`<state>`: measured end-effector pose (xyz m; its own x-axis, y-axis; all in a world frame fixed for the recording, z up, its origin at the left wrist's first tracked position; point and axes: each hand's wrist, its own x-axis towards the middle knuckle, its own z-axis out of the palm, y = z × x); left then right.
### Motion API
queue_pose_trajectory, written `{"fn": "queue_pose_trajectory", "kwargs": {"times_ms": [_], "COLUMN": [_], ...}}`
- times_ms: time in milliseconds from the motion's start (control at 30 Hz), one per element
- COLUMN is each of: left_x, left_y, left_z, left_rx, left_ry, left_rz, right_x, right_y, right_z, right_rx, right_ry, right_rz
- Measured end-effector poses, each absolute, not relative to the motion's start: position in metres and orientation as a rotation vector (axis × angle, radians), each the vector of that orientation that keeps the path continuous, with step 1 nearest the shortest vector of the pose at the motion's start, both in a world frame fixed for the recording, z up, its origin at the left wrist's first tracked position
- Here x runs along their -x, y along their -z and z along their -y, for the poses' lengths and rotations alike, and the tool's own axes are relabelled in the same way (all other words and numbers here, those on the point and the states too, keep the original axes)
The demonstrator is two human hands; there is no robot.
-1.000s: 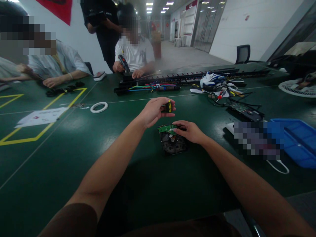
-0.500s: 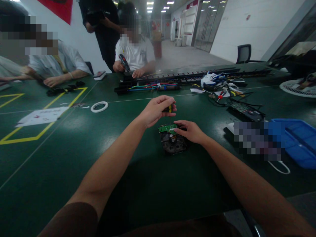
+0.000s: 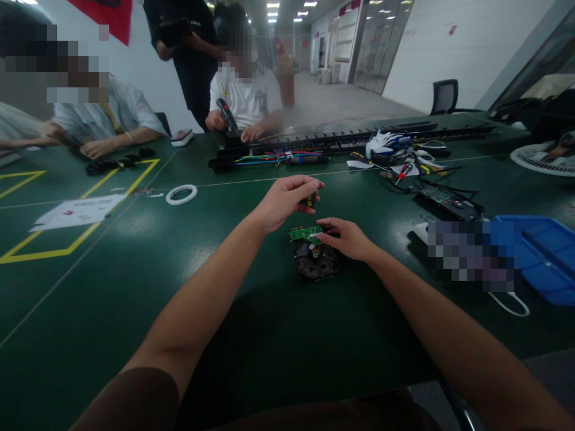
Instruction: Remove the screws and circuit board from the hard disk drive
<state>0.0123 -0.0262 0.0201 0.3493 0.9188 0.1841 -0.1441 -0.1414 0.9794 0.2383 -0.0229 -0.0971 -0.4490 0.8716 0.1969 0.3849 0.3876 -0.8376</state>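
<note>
"Since the head view is all we have, what does each hand grip?"

"The left hand (image 3: 286,199) has its fingers curled round a small yellow-and-black tool (image 3: 309,201), mostly hidden. The right hand (image 3: 345,239) touches the right end of a green circuit board (image 3: 300,233); I can't tell whether it pinches or merely steadies it."

"And where does that board lie?"

"Along the far end of a dark, flat unit (image 3: 314,266), well in from the near edge of the tabletop (image 3: 112,299). It sits at the right fingertips, while the left hand's grip is just beyond it, toward the far edge."

"Which step is this?"

"Tool work at the board, I'd judge, though no tip shows. The next move calls for a steady unit and a well-aligned tool."
</note>
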Motion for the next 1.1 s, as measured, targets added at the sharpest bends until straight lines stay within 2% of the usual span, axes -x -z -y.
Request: {"fn": "queue_pose_trajectory", "kwargs": {"times_ms": [1100], "left_x": [-0.0082], "left_y": [-0.0171], "left_z": [0.0202], "left_rx": [-1.335], "left_ry": [-1.159], "left_rz": [-0.74], "right_x": [-0.236], "right_y": [0.0949], "right_z": [0.0235], "right_rx": [1.1], "right_ry": [-1.001], "right_rz": [1.944]}}
